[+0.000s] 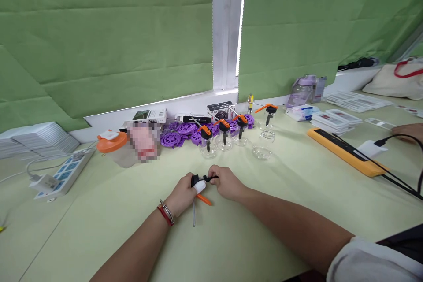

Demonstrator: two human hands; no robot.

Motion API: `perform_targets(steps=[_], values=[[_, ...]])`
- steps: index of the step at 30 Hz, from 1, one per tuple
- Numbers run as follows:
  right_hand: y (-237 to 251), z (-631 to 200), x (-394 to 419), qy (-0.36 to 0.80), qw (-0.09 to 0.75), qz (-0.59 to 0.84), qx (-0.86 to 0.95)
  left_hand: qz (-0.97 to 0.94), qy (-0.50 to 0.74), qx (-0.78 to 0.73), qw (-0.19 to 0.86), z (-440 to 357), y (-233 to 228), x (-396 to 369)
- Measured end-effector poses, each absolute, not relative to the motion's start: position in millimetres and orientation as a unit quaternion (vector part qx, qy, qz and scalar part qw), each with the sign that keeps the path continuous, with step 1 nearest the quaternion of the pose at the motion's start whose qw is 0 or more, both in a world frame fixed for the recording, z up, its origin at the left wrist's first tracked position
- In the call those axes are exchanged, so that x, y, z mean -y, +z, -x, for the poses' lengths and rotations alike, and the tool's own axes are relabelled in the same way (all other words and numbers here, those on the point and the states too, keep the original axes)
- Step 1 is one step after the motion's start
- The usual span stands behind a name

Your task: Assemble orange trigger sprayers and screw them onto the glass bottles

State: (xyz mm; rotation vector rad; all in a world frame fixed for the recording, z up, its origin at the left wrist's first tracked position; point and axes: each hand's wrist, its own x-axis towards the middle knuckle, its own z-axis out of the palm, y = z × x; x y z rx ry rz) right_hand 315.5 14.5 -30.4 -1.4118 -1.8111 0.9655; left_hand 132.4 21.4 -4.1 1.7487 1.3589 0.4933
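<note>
My left hand (181, 194), its thumb wrapped in white, is closed around a black jar lid mechanism (194, 179). An orange lever (204, 199) and a thin metal rod (194, 217) stick out from it toward me. My right hand (228, 183) pinches the black end of the mechanism's shaft, which points right. Beyond my hands stand several clear glass jars (209, 153) with similar black lids and orange levers fitted. One open glass jar (262, 153) sits to their right, with another lidded jar (271, 111) behind it.
Purple plastic discs (171, 139) and small boxes (222, 109) lie behind the jars. An orange-lidded cup (112, 142) and a white power strip (68, 172) are at left. At right are an orange power strip (343, 150), stacked cards (333, 121) and another person's hand (410, 132).
</note>
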Motion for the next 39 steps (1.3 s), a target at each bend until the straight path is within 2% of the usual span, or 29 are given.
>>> perform_targets(steps=[27, 39], values=[[-26.2, -317.5, -13.2, 0.358, 0.293, 0.550, 0.695, -0.679, 0.187, -0.550, 0.449, -133.1, 1.2, -21.0], [-20.8, -316.7, -10.9, 0.356, 0.308, 0.546, 0.693, -0.678, 0.196, -0.552, 0.445, -133.3, 3.0, -20.6]])
